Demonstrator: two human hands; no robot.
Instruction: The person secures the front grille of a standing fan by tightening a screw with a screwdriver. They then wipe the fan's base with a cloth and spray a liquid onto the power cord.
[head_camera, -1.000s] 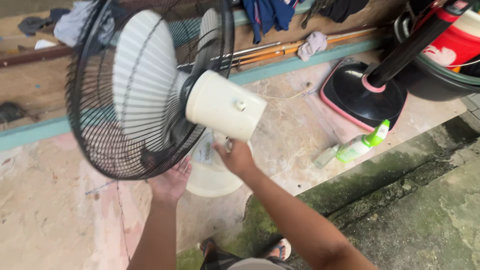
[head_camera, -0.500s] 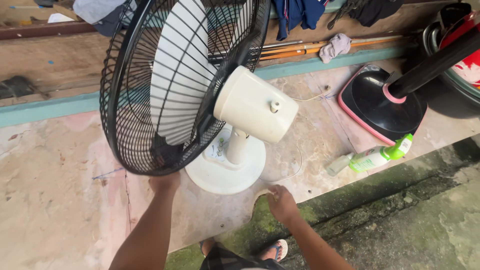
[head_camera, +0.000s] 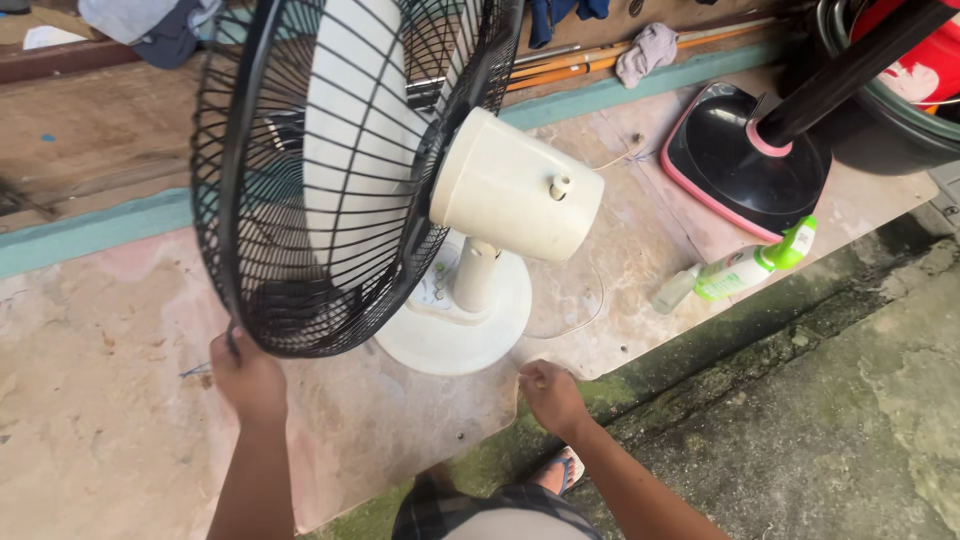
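Table fan (head_camera: 440, 210) stands mid-floor, tilted | left hand (head_camera: 245, 375) fingers curled on black wire guard's (head_camera: 300, 180) lower rim (springy, light) | right hand (head_camera: 550, 392) fisted near round base (head_camera: 440, 335) | top-heavy; grip neck.

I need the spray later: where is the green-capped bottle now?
In the head view, the green-capped bottle lies on its side at right, between the fan base and the black-and-pink stand base.

White fan (head_camera: 480, 210) stands upright on its round base, black cage (head_camera: 300, 180) tilted, facing left, on the worn floor.
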